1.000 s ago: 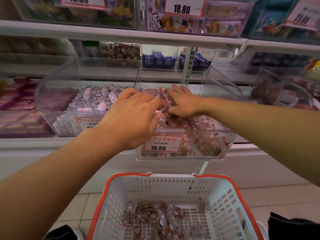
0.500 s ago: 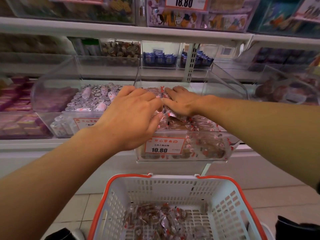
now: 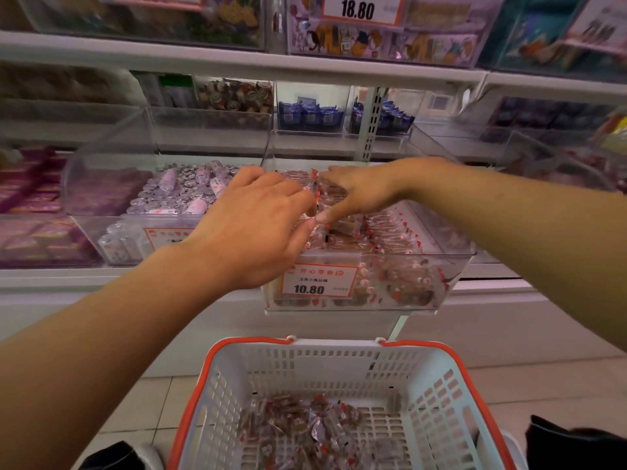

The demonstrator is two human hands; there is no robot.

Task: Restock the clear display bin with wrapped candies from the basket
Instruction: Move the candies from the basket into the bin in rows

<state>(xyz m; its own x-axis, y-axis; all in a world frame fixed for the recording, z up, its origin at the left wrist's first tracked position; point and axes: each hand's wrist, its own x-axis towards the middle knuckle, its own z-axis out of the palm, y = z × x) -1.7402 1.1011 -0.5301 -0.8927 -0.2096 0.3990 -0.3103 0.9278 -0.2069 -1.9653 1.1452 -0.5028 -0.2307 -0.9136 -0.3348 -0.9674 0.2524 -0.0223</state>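
The clear display bin (image 3: 451,276) hangs on the shelf front with a 10.80 price tag and holds brown wrapped candies (image 3: 390,232) with red-tipped wrappers. Both my hands are over its left part, palms down. My left hand (image 3: 251,225) lies on the candy pile with fingers spread and lightly bent. My right hand (image 3: 359,189) rests on the candies further back, its thumb stretched toward my left fingertips. Whether either hand holds a candy is hidden under the palms. Below stands the white basket (image 3: 305,371) with an orange rim, more wrapped candies (image 3: 305,429) lying in its bottom.
A second clear bin (image 3: 101,184) with silver and pink sweets sits to the left of the display bin. Purple packs (image 3: 27,205) fill the far left shelf. Upper shelf bins carry an 18.80 tag (image 3: 359,10). Dark shoes (image 3: 570,442) flank the basket on the tiled floor.
Both hands stayed on the candies in the bin. My right hand shifted slightly right and back, and its thumb now reaches toward my left fingertips. The view dipped a little.
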